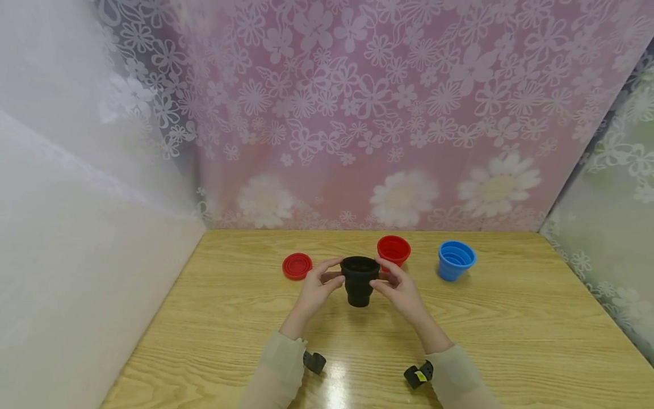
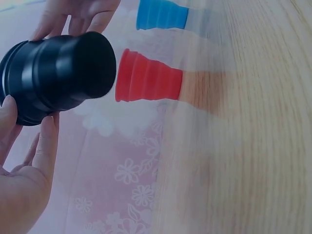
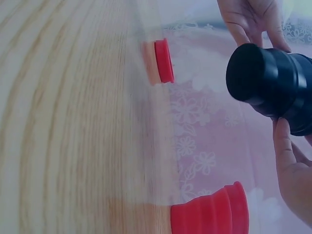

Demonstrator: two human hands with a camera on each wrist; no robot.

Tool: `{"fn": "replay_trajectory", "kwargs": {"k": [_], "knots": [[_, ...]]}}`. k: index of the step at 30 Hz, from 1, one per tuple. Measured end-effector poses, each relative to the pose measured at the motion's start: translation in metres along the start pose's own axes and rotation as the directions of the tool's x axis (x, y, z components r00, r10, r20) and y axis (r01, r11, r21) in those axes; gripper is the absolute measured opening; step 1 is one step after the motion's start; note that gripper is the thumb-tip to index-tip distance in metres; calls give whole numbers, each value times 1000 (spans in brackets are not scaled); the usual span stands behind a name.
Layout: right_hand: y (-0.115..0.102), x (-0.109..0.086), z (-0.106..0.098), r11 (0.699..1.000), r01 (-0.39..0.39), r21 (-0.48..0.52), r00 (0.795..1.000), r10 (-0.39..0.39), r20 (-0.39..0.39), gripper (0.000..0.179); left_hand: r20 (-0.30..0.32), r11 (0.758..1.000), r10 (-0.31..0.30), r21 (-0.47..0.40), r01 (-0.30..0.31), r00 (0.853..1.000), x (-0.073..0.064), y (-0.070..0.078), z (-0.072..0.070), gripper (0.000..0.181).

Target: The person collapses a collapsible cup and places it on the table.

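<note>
Apparently, the black cup (image 1: 359, 284), pinched near its rim by both the left hand (image 1: 314, 288) and right hand (image 1: 405, 292) above the table (image 1: 230, 341), is opened out like the red cup (image 1: 394, 245) and blue cup (image 1: 455, 267), leaving only the flat red disc (image 1: 297, 266) seemingly folded.

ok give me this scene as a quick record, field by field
held: black cup, upright, raised off the table
left hand: grips the cup's left side
right hand: grips its right side
red cup: on the table, partly hidden by right hand
blue cup: on the table, right of red cup
red disc: flat, left of black cup
</note>
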State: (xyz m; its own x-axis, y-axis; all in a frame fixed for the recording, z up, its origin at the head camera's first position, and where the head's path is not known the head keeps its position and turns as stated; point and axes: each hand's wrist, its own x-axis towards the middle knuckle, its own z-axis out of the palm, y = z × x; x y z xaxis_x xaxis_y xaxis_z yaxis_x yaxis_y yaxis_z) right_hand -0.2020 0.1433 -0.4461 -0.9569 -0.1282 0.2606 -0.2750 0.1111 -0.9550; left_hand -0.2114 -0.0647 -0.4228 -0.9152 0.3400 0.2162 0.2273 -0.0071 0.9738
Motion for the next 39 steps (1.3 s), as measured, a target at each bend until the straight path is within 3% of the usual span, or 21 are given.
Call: {"fn": "replay_trajectory", "kwargs": {"k": [11, 20, 24, 31, 34, 36, 39], "knots": [[-4, -1, -1, 998, -36, -58, 999, 34, -40, 44, -42, 999, 6, 50, -3, 999, 0, 2, 2, 35], [-5, 0, 4, 996, -91, 18, 993, 92, -73, 38, -98, 986, 34, 165, -17, 995, 2, 2, 3, 27], [-5, 0, 8, 993, -111, 50, 988, 116, -107, 34, -119, 984, 44, 178, -23, 992, 2, 1, 6, 20], [-2, 3, 12, 990, -118, 79, 980, 129, -150, 30, -147, 998, 7, 60, 2, 989, 3, 2, 12, 19], [-2, 3, 13, 992, -119, 52, 977, 126, -172, 27, -159, 998, -28, -66, 18, 987, 5, -3, 15, 20], [-2, 3, 13, 992, -123, 9, 973, 122, -194, 25, -155, 980, -74, -194, 43, 985, 7, -9, 17, 19], [-3, 3, 14, 990, -141, -26, 967, 131, -220, 24, -141, 930, -140, -358, 81, 980, 9, -17, 21, 14]]}}
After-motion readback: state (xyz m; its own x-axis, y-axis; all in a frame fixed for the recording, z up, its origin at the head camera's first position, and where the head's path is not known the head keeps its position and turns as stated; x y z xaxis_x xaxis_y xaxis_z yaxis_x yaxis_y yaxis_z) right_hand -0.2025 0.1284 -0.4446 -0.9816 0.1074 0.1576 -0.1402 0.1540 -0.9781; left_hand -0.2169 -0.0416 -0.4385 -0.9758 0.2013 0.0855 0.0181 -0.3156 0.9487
